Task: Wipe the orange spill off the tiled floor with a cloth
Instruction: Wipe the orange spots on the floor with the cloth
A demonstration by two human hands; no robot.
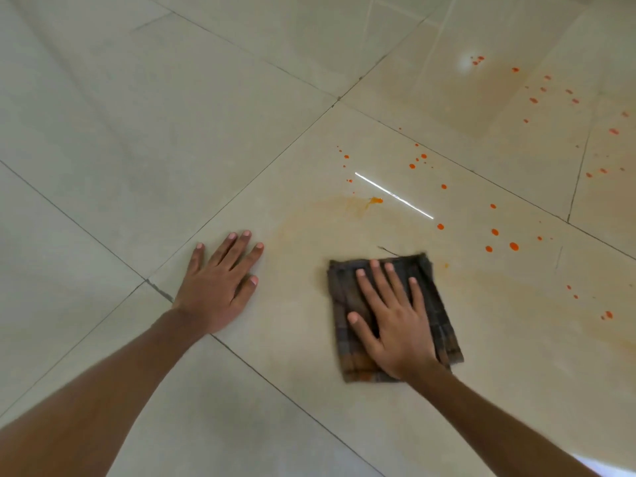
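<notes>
Now right hand [395, 325] fingers spread flat atop cloth [444, 325]; left hand [220, 287] splayed on floor [103, 166].

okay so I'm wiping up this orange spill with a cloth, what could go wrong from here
The cloth under your right hand already shows orange at its near edge, so it may smear rather than lift, like the pale streak beyond it. Your left hand is flat on the floor close to that streak and could slip or pick up colour. Scattered drops reach far right and are easy to miss.
</notes>
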